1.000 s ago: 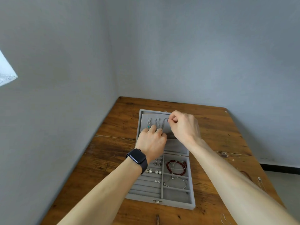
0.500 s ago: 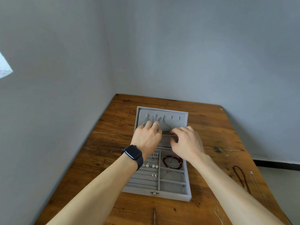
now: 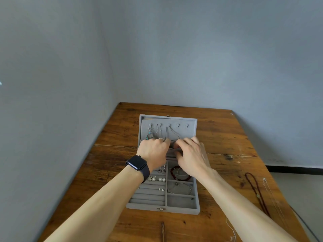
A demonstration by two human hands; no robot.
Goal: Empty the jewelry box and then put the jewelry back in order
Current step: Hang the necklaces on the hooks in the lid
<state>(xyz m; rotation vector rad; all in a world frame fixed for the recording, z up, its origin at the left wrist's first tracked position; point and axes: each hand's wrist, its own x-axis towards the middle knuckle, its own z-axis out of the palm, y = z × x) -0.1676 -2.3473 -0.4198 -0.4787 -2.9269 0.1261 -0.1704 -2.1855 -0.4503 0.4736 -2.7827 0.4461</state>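
Our left hand and right hand meet at the box lid, fingers curled; whether they grip the chain we cannot tell.

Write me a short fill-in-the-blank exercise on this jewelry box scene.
The watch is on the ___ wrist.
The red bracelet lies in the box's ___ column.
The box's colour is ___.
Missing words: left; right; grey.
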